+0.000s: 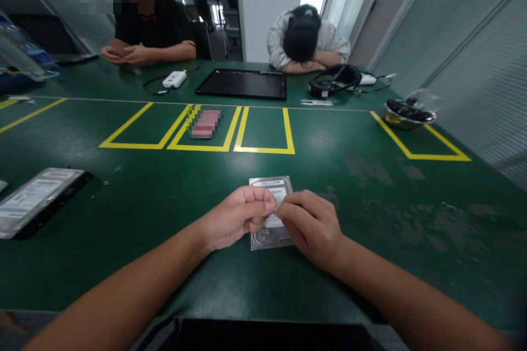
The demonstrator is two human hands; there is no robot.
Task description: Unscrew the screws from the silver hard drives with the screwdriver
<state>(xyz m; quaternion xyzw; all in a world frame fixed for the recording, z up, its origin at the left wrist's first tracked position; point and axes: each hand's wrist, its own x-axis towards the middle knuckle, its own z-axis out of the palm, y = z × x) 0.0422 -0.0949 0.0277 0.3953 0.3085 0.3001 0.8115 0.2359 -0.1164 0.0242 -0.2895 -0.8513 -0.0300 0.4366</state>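
Observation:
A silver hard drive (272, 182) with a white label lies flat on the green table, right in front of me. Over its middle, my left hand (242, 214) and my right hand (313, 225) meet at the fingertips, hiding much of the label. The left fingers are curled, thumb pressed against the index finger. My right fingers are bent and pinched together close to the left thumb. Whatever they pinch, if anything, is too small or too hidden to make out.
At left lies a larger silver-and-black drive-like device (39, 197). Yellow tape outlines (263, 150) mark the table, one around a blurred pink item (206, 123). Behind are a black panel (242, 85), a headset (335, 79) and a metal bowl (407, 115). Two people sit opposite.

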